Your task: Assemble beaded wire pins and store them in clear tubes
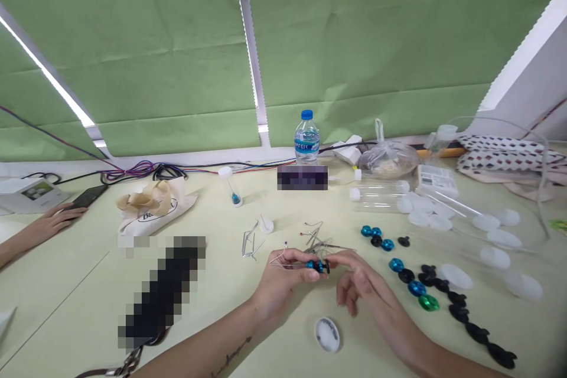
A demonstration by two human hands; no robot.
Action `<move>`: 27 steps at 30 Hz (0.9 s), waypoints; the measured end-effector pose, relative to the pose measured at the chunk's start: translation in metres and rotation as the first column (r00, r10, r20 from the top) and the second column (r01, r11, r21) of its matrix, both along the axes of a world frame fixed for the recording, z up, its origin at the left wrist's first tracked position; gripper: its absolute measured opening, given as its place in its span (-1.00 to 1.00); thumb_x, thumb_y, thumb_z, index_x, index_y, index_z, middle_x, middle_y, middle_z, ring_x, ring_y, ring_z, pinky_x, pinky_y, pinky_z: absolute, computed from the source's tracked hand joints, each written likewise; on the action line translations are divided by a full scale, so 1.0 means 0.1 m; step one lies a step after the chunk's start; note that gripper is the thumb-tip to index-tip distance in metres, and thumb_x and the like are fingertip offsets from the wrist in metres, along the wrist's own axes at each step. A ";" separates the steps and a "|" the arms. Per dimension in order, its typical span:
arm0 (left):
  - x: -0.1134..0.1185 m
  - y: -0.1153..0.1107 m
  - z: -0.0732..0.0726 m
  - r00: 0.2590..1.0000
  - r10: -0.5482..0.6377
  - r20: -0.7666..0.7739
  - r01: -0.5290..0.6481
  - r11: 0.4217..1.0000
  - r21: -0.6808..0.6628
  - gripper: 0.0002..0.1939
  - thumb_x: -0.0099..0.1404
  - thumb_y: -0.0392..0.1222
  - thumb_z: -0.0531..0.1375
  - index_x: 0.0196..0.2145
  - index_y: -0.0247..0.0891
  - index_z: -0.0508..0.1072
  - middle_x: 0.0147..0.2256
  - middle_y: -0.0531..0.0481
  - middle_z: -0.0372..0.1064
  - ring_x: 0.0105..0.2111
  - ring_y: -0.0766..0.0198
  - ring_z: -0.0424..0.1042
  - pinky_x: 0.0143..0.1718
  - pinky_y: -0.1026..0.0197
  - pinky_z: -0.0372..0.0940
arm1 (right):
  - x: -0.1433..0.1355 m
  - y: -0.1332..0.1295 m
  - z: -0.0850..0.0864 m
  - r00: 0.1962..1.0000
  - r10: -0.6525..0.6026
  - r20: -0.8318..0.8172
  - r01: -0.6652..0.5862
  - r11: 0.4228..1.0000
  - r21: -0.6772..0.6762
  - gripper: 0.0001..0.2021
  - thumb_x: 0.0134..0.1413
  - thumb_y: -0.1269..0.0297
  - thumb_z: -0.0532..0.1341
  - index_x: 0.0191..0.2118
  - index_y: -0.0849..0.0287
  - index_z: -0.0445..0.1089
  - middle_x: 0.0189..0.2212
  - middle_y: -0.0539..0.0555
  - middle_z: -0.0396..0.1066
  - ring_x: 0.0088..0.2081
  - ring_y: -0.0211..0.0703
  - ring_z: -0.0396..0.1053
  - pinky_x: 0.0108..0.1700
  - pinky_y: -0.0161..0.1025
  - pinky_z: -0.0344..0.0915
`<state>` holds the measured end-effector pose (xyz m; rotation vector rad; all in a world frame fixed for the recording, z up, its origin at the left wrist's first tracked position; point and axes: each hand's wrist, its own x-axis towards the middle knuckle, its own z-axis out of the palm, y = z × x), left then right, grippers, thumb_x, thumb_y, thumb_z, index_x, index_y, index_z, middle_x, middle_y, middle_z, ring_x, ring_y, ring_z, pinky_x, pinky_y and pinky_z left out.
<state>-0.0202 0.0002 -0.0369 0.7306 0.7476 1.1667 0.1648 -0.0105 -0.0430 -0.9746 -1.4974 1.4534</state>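
Observation:
My left hand [277, 286] pinches a small blue-and-black spool-like part [316, 266] between thumb and fingers, with a thin bent wire beside it. Against the black end of that part rests the index finger of my right hand [367, 283]; its other fingers are loosely bent and apart, holding nothing I can see. Several thin bent metal wires [315, 239] lie just beyond my fingers. Bent metal rods [252, 243] and a white cap [266, 224] are left of them. Nearer to me sits a small white dish [328, 335] with tiny dark bits in it.
Blue discs [417, 288], a green disc [429, 303] and black knobs [476, 332] lie on the right, near clear tubes [381, 196]. A water bottle [306, 139] stands at the back. Far left, another person's hand [53, 225] touches a phone [88, 196].

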 end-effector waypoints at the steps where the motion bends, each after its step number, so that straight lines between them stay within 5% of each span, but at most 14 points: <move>1: 0.00 0.00 0.00 1.000 -0.003 0.000 0.003 1.000 0.005 -0.80 -0.10 -0.41 0.41 -0.44 -0.37 0.55 -0.41 -0.14 0.55 -0.34 0.13 0.52 -0.14 0.06 0.33 | 0.00 0.00 0.00 1.000 0.001 0.002 -0.001 1.000 0.004 -0.55 0.27 -0.04 -0.12 -0.02 0.16 0.29 -0.35 0.09 0.30 -0.47 -0.21 0.28 -0.48 -0.26 0.23; 5: 0.00 0.00 0.00 1.000 0.011 -0.019 -0.011 1.000 -0.008 -0.78 -0.12 -0.39 0.42 -0.43 -0.37 0.55 -0.41 -0.12 0.55 -0.39 0.16 0.52 -0.15 0.06 0.33 | -0.01 -0.01 0.00 1.000 -0.006 0.016 0.006 1.000 -0.006 -0.54 0.28 -0.04 -0.15 0.07 0.14 0.20 -0.44 0.05 0.31 -0.48 -0.19 0.27 -0.45 -0.23 0.25; 27: -0.01 0.01 -0.02 1.000 0.008 -0.008 -0.008 1.000 -0.004 -0.79 -0.12 -0.41 0.42 -0.44 -0.36 0.56 -0.39 -0.12 0.55 -0.37 0.16 0.52 -0.13 0.05 0.34 | 0.00 -0.01 0.01 1.000 0.010 0.012 -0.010 1.000 0.005 -0.57 0.29 0.00 -0.14 0.07 0.09 0.24 -0.17 0.15 0.26 -0.40 -0.20 0.32 -0.45 -0.23 0.27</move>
